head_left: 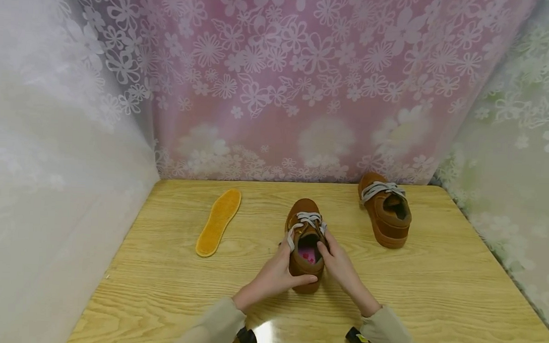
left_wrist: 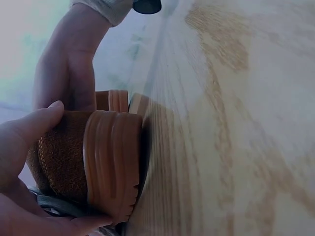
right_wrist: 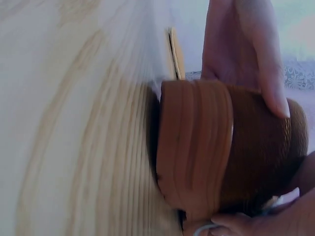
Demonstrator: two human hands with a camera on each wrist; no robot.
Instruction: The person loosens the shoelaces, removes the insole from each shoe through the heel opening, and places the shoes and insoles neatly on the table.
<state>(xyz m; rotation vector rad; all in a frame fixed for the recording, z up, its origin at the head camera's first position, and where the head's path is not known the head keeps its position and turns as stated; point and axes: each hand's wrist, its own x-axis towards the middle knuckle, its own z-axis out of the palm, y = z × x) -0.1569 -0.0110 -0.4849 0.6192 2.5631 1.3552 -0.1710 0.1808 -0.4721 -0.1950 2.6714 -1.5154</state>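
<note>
A brown suede shoe (head_left: 304,209) with grey-white laces sits on the table, toe pointing away. My left hand (head_left: 277,268) grips its left side, the thumb across the back of the heel. On the other side, my right hand (head_left: 341,264) holds the shoe's edge, thumb at the opening. Something pink (head_left: 306,254) with a pattern shows inside the opening. In the left wrist view the ribbed tan sole (left_wrist: 112,162) appears close to the tabletop. The right wrist view shows the heel (right_wrist: 256,147) with my left thumb against it.
A yellow-orange insole (head_left: 218,223) lies at the left of the wooden table (head_left: 161,288). The matching brown shoe (head_left: 384,210) stands at the back right, its laces tied. Flowered curtains (head_left: 277,91) hang behind and at both sides.
</note>
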